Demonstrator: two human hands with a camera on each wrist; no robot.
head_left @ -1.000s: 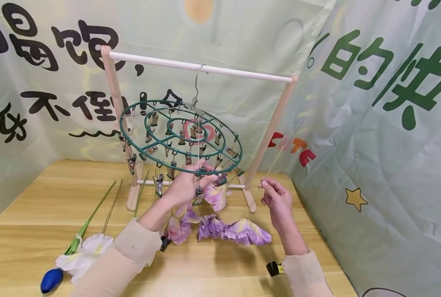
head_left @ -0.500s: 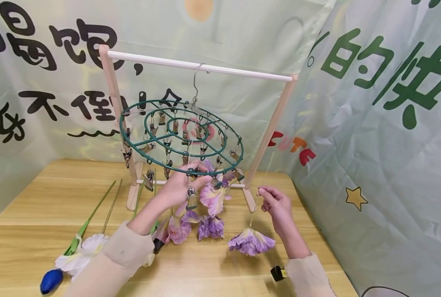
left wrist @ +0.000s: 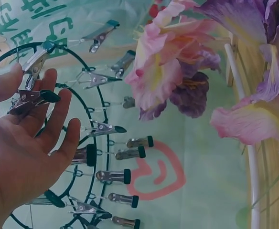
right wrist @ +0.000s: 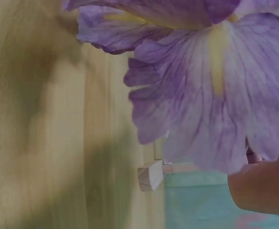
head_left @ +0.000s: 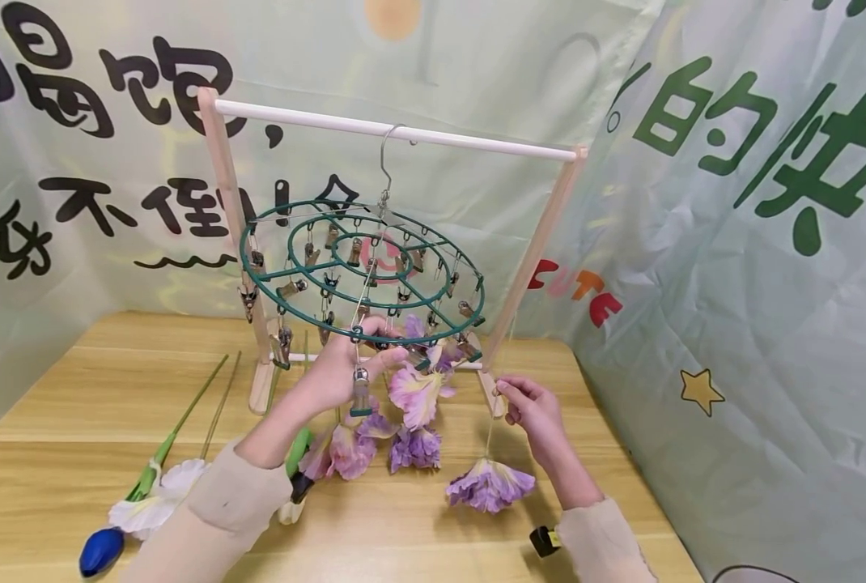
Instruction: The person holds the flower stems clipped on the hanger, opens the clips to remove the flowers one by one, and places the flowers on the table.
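A green round clip hanger (head_left: 362, 334) hangs by its hook from a rack. My left hand (head_left: 331, 372) is at its front edge, fingers slightly bent among the dangling metal clips (head_left: 361, 393). In the left wrist view, one clip (left wrist: 34, 100) lies across those fingers. A pink and purple artificial flower (head_left: 417, 395) hangs bloom down from the hanger's right side. My right hand (head_left: 538, 413) pinches the thin stem of a purple artificial flower (head_left: 490, 486), its bloom hanging down below the hand. Petals fill much of the right wrist view.
The rack's white bar (head_left: 316, 121) spans two wooden posts. More pink flowers (head_left: 349, 452) are low behind the left forearm. A white flower (head_left: 159, 498), a blue bud (head_left: 101, 552) and a black object (head_left: 544, 541) lie on the wooden table (head_left: 389, 534). Printed cloth (head_left: 753, 340) walls it.
The hanger has turned, its front clip shifting left along with my left hand. My right hand has come slightly left and lower, and the purple flower has swung to hang straight down.
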